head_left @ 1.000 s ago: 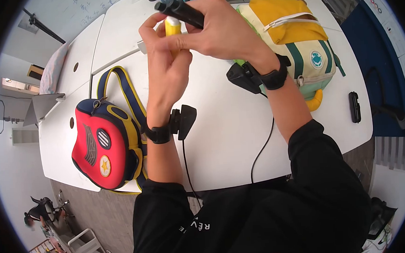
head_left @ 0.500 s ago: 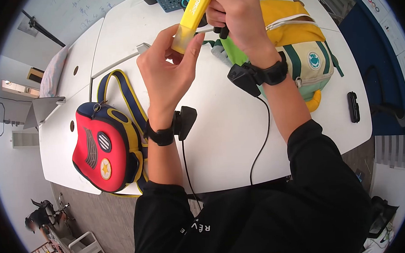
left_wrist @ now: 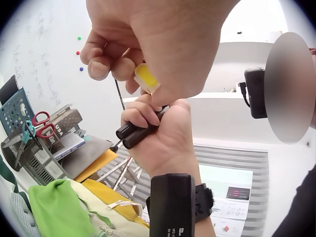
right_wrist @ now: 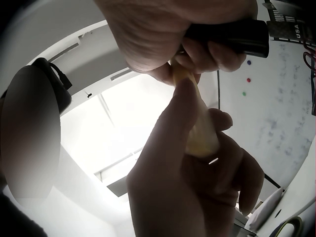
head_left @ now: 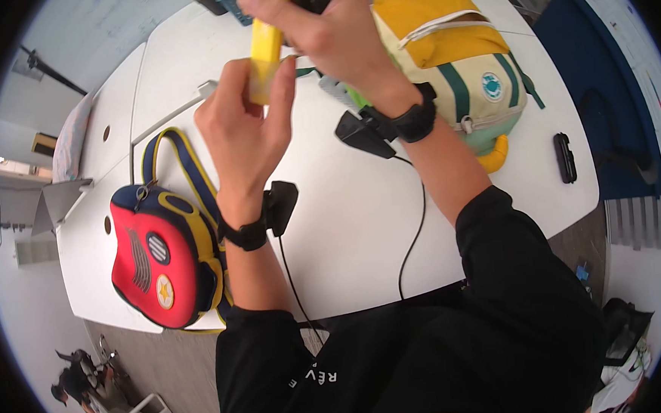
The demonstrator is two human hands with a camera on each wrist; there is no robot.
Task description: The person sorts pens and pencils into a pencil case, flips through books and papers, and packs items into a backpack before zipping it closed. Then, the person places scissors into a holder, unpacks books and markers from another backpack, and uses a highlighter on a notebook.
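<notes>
My left hand (head_left: 243, 136) pinches the lower, translucent end of a slim yellow case (head_left: 265, 48) between thumb and fingers. Near the case's upper part is my right hand (head_left: 347, 50), its thumb lying across the yellow side. Curled fingers of that same hand hold two black capped markers (left_wrist: 139, 134), seen side by side in the left wrist view. The right wrist view shows the case (right_wrist: 200, 131) backlit and blurred, one black marker (right_wrist: 237, 37) above it. Both hands are raised over the white table (head_left: 340, 236).
A red guitar-shaped backpack (head_left: 134, 271) lies at left. At the back right sits a cream and yellow backpack (head_left: 450, 55) with a half-unzipped pocket. A small black object (head_left: 564, 158) lies near the right edge. Behind are a blue basket (head_left: 233, 6) and red-handled scissors (left_wrist: 45, 127).
The hands parted, exposing the yellow case's length, then the case swung from tilted to nearly upright. The right thumb came across it. The head view shifted slightly.
</notes>
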